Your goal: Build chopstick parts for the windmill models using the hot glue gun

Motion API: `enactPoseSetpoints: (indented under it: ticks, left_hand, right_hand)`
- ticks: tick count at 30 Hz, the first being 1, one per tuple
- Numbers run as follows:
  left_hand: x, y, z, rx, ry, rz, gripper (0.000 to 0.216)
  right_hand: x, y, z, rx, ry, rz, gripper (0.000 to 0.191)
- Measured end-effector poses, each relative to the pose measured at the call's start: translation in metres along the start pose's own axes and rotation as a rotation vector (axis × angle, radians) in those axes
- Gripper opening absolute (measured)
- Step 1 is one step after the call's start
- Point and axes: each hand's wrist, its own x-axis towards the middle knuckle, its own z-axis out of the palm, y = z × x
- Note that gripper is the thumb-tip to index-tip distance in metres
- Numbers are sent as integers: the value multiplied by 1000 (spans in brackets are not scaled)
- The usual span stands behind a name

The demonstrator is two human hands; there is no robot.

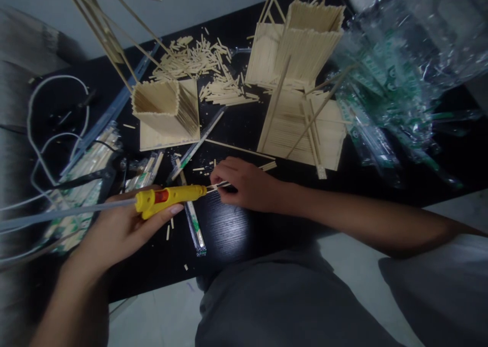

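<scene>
My left hand (125, 222) is wrapped around a yellow glue gun (183, 193), a translucent glue stick (95, 207) trailing from its rear. The nozzle points right, close to the fingertips of my right hand (246, 183). Those fingers are closed in a pinch on a thin wooden stick (269, 165), whose end shows beyond the hand; its middle is hidden. Below the glue gun lies a paired set of wrapped chopsticks (194, 227). Just beyond my hands stands a square box of wooden sticks (163, 108) on a flat stick base.
Cut stick pieces (198, 57) are heaped at the back. A second stick box (310, 42) and a stick panel (290, 128) with loose sticks lie right of them. Plastic wrappers (396, 93) crowd the far right. White cables (30, 118) and packed chopsticks (87, 184) lie left.
</scene>
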Motion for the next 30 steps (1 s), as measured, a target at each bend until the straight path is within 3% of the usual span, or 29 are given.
enactPoseSetpoints:
  ticks: [8,22,30]
  left_hand:
    - [-10,-10,-6,-2,22,-27,39]
    - [3,6,1,-88,12,-8,35]
    - [-7,-9,-6,-3,-20,-5,33]
  right_hand:
    - [0,0,1,-8,10,-16,14]
    - [0,0,0,-9,11,-7,14]
    - [0,0,0,-12,10,-7,12]
